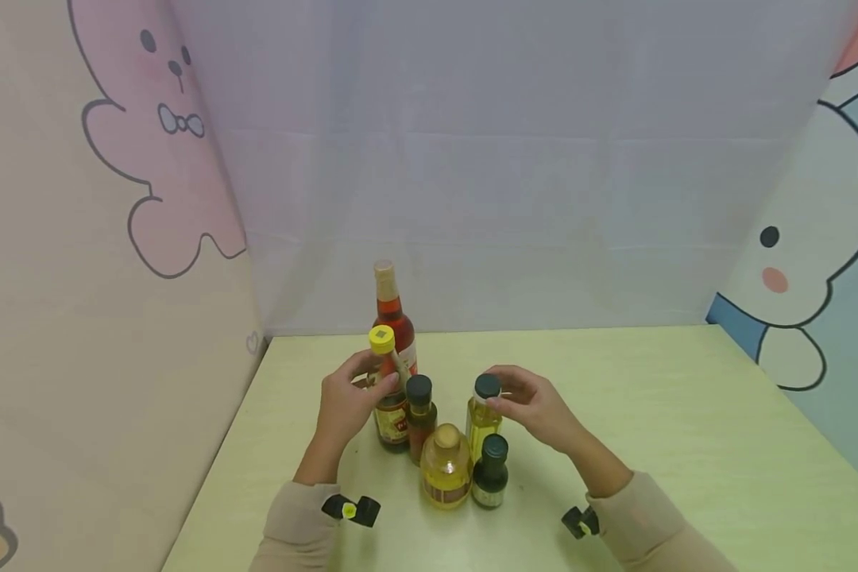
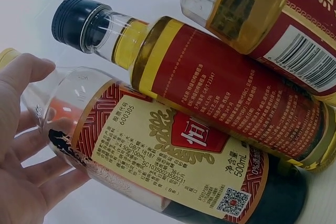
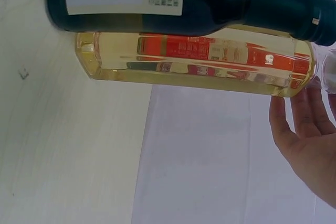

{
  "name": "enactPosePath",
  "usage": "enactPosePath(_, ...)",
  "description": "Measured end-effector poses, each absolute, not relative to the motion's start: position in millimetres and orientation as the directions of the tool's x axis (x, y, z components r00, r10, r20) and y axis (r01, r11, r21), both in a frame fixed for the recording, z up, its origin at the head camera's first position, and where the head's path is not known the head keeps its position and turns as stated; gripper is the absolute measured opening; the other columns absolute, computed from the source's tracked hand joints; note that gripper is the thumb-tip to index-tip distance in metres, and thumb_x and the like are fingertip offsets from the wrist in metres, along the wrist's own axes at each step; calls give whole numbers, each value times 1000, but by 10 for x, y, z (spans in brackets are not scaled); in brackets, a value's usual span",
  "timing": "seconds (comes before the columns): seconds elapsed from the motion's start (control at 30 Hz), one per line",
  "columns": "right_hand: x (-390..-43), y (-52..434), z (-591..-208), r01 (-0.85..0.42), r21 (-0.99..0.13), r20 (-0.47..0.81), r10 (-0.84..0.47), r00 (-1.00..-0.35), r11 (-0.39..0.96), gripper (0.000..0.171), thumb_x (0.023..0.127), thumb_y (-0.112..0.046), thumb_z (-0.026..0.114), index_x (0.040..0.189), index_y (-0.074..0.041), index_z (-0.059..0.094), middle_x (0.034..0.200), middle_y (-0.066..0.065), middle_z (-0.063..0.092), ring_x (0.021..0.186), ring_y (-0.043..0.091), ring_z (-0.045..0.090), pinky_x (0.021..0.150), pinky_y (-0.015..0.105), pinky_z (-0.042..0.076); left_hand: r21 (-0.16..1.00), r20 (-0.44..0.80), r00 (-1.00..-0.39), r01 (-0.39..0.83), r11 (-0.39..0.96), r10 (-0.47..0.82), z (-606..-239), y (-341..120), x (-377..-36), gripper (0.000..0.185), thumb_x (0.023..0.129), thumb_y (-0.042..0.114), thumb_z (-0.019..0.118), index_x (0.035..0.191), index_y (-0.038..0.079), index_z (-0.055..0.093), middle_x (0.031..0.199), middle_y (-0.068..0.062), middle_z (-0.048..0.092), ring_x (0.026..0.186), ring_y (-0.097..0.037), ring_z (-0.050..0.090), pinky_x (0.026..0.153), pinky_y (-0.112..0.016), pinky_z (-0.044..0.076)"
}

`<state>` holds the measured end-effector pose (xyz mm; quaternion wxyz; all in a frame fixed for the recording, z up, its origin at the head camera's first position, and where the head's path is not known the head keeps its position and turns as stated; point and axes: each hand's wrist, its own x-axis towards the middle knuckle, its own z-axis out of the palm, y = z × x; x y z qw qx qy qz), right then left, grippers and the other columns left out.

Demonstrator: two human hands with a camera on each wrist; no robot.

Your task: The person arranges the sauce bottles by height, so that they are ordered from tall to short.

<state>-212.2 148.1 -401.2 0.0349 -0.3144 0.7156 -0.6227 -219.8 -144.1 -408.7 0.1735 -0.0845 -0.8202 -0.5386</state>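
Several bottles stand close together on a pale green table (image 1: 651, 413). My left hand (image 1: 368, 385) grips a dark bottle with a yellow cap (image 1: 388, 397) at the group's left side. In the left wrist view that hand (image 2: 23, 145) has its thumb and fingers round the bottle with the red and gold label (image 2: 173, 156). My right hand (image 1: 506, 395) holds the neck of a pale yellow oil bottle with a black cap (image 1: 482, 413). In the right wrist view the fingers (image 3: 302, 124) touch the shoulder of that pale bottle (image 3: 194, 61).
A tall reddish bottle (image 1: 392, 314) stands behind the group. In front are a black-capped amber bottle (image 1: 420, 417), a round golden bottle (image 1: 446, 469) and a small dark green bottle (image 1: 490, 473). Cartoon-printed screens wall the table at the left, back and right.
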Motion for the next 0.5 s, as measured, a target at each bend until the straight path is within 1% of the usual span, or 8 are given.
enactPosePath(0.2,-2135,1485,-4012,-426,-905,368,-510,-777,-4,35,86,1,58,120,3,49,107,15,57,97,23,58,82,36,47,855,398,-915,345,387,-65,-4048,-1420,-2222,43,74,39,72,107,14,63,101,0,64,94,-21,59,77,-39,50)
enactPosePath(0.37,-2134,1490,-3997,-424,-906,366,-514,-776,-4,34,86,0,58,119,4,50,106,16,57,96,23,58,81,36,48,857,383,-922,332,394,-58,-4035,-1405,-2264,41,74,38,73,107,16,62,102,3,63,93,-17,59,77,-36,50)
enactPosePath(0.5,-2133,1491,-4001,-408,-913,347,-514,-785,7,34,86,-1,59,119,4,50,106,17,57,96,24,58,81,36,48,861,372,-926,323,393,-56,-4033,-1396,-2298,41,74,38,73,107,17,62,102,2,63,94,-19,59,77,-35,50)
